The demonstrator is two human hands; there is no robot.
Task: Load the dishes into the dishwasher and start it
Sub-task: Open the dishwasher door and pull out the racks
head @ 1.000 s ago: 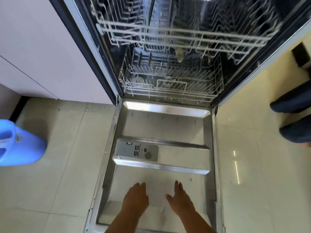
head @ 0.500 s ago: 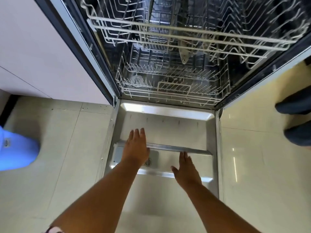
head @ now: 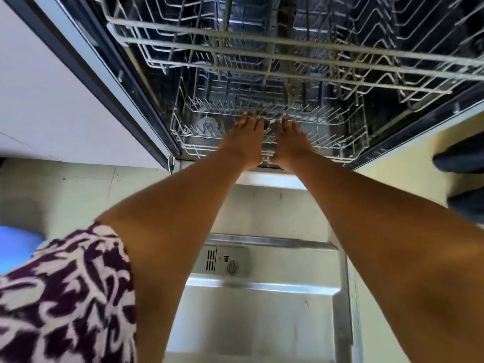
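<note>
Dishwasher door [head: 262, 323] down, lower rack [head: 348, 132] empty — loading not begun. Left hand [head: 245, 142] and right hand [head: 289, 144] reach its front edge, fingers straight — gripping nothing

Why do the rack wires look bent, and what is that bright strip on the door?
Head view: the wide-angle lens bows the upper white wire rack; daylight glares off the open stainless steel dishwasher door; the purple patterned sleeve is motion-blurred; both hands, left and right, stay fairly sharp at the lower white wire rack.
</note>
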